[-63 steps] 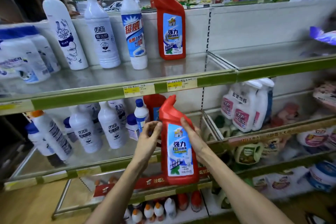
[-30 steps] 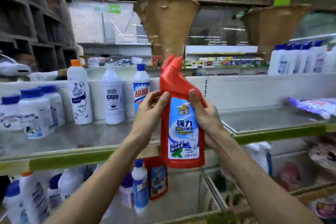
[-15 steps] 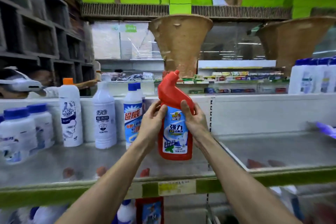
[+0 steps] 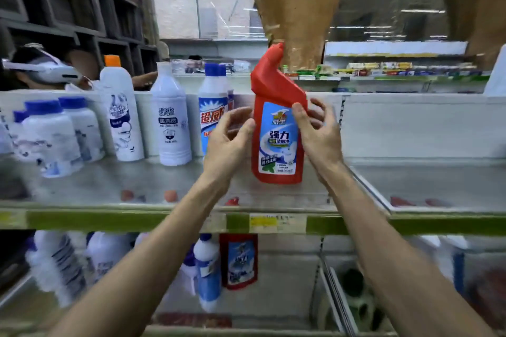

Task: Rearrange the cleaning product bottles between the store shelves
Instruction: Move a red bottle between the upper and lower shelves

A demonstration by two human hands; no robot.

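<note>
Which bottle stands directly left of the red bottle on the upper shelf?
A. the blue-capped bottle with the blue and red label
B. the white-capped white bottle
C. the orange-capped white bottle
A: on the upper shelf the blue-capped bottle stands next to the red bottle on its left; the white-capped bottle and the orange-capped bottle come further left.
</note>
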